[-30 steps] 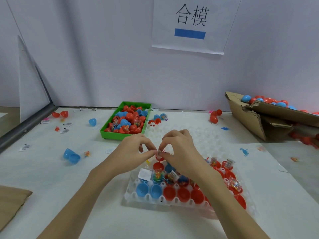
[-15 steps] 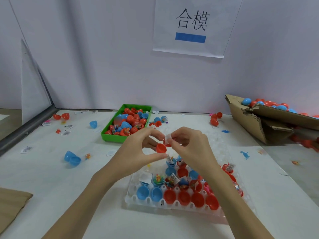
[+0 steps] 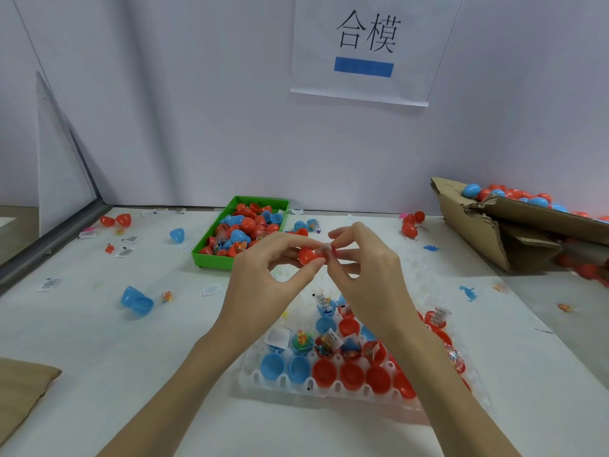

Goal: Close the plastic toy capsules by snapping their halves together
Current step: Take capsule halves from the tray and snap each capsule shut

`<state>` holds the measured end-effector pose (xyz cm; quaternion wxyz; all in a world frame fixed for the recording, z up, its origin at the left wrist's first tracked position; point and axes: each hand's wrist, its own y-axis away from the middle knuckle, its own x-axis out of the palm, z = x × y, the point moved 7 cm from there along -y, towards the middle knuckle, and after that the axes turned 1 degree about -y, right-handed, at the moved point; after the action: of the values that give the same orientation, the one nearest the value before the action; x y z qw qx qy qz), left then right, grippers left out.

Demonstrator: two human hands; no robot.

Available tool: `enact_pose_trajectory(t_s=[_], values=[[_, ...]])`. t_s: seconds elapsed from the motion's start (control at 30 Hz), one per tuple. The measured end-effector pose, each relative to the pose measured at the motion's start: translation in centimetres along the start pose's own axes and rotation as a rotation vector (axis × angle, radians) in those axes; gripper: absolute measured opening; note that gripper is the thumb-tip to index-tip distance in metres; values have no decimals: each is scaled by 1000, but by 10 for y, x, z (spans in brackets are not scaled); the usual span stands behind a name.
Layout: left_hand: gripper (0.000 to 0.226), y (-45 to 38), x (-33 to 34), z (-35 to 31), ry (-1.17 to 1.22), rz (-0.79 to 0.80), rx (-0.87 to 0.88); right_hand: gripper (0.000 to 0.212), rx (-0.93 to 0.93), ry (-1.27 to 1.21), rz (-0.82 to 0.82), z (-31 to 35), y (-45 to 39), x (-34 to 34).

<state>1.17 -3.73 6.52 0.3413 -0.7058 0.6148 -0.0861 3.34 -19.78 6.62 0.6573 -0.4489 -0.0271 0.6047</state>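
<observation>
My left hand (image 3: 268,275) pinches a red capsule half (image 3: 308,254) between thumb and fingers, held above the table. My right hand (image 3: 365,268) meets it from the right, fingertips on a second red piece (image 3: 333,252) and a bit of clear plastic wrap (image 3: 324,249). Below the hands lies a white cell tray (image 3: 273,379) with open blue halves (image 3: 272,366) and red halves (image 3: 351,374), several with small packed toys inside.
A green bin (image 3: 211,258) of red and blue halves stands behind the hands. A torn cardboard box (image 3: 478,232) with closed capsules sits at the right. Loose blue halves (image 3: 136,300), small labels and toy bits lie scattered at the left. A brown paper piece (image 3: 19,387) is at the lower left.
Both hands have risen from the tray with a red half taken out of it. The two hands are now together above the table, farther from me.
</observation>
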Motion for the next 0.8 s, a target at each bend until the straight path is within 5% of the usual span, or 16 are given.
enact_pose_trajectory(t_s=[0.23,0.47,0.63,0.8], values=[[16,-2,0,6,69,47,-55,16,-68,-130,-8,13,1,-7],[30,-1,-1,3,185,30,-37,14,-32,-318,17,12,0,-15],[44,1,-3,-12,-62,59,194,17,-34,-306,24,13,1,-12],[28,2,-7,-22,-194,6,320,19,-57,-370,55,15,3,-11]])
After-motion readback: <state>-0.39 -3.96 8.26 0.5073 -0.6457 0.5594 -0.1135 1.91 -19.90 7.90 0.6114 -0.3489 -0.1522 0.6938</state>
